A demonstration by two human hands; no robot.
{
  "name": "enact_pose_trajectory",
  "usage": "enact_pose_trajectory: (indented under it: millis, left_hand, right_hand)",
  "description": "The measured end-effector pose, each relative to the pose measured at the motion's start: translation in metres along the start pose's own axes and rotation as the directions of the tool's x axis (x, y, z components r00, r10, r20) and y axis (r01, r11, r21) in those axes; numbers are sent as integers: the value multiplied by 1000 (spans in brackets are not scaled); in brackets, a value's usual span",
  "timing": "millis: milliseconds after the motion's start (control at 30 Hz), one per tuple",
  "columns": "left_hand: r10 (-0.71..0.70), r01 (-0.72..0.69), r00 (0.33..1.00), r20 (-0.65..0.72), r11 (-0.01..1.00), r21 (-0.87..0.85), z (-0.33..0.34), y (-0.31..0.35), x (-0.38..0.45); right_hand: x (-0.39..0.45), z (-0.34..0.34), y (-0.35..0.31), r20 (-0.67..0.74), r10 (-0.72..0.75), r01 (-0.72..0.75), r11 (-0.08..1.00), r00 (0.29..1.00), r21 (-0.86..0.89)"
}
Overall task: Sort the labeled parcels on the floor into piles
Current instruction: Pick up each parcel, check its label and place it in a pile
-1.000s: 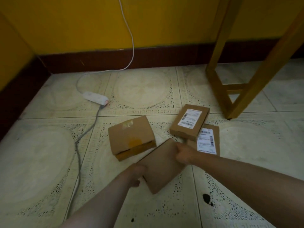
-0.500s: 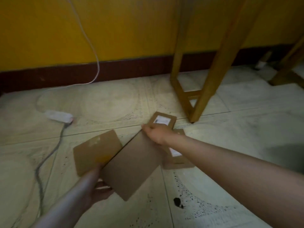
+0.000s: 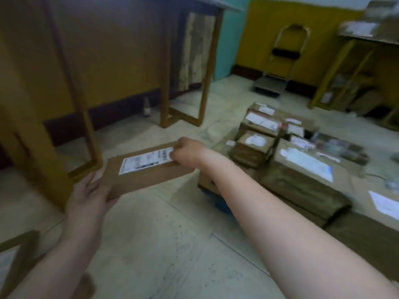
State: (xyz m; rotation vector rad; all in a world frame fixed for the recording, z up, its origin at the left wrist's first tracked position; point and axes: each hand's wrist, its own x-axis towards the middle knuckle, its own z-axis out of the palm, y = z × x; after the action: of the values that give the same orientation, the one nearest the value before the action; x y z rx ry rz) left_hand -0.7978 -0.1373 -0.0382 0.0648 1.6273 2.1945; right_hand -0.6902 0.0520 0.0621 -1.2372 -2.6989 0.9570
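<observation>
The flat parcel (image 3: 146, 169) is now up off the floor and held in the air between both hands, label side up, where a second ago it lay plain side up on the tiles beside two labelled boxes and a plain one. It has been turned over in the lift, so its white shipping label (image 3: 145, 161) faces the person, though the print is too blurred to read.

The left hand (image 3: 90, 197) grips the near left corner, thumb on top and fingers underneath. The right hand (image 3: 186, 151) pinches the far right end, its fingers curled over the edge and touching the end of the label.

The view has also swung away from the wall with the power strip, which is gone from sight. To the right of the right hand, past the forearm, a spread of stacked parcels (image 3: 280, 152) covers the floor, most showing white labels on top. Beyond the left hand stand wooden table legs (image 3: 183, 87), and far past the right hand a platform scale (image 3: 274, 83) sits against the yellow wall.

Judging from this, the pick-up and flip are done and the parcel is in transit toward those piles; reading the label and choosing a pile come next.
</observation>
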Motion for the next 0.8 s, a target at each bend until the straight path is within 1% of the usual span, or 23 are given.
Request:
enact_pose_trajectory:
  millis: [67,133,167,233,333,367,467,533,633,667,733,800]
  left_hand:
    - [-18,13,995,97,998,55,59,-6,-8]
    - [-56,38,975,216,995,88,105,-13,-16]
    - [-66,37,960,273,993,112,120,-16,-18]
    - [-81,32,946,313,987,158,152,-15,-24]
    - [-121,56,901,418,985,163,200,-12,-24]
    - [-139,64,878,458,982,175,219,-9,-25]
    - [-175,48,812,557,971,235,280,-7,-33]
    - [-214,33,759,615,956,292,327,-9,-43]
    - [-214,-55,708,673,934,354,398,-16,-53]
    - [-219,-90,676,704,923,374,422,-20,-55]
    - [-245,-184,588,771,888,422,466,-31,-58]
    - [-279,-267,512,813,847,459,501,-49,-56]
  right_hand:
    - [-3,-36,50,-78,101,-92,990,992,112]
    - [-6,-60,91,-145,164,-130,967,976,221]
    - [-6,-71,106,-182,191,-139,954,965,265]
    - [-7,-93,132,-264,252,-150,923,931,355]
    - [-12,-133,165,-344,344,-114,833,874,542]
    - [-15,-148,177,-361,359,-98,812,861,575]
    - [-29,-197,219,-414,397,-95,806,819,584]
    - [-35,-230,254,-424,442,-89,769,790,633]
    - [-36,-275,307,-422,528,-88,694,737,715]
    - [-34,-288,325,-418,557,-79,662,718,746]
    - [-27,-308,361,-411,609,-66,608,679,791]
    - [-16,-319,393,-399,647,-97,591,650,801]
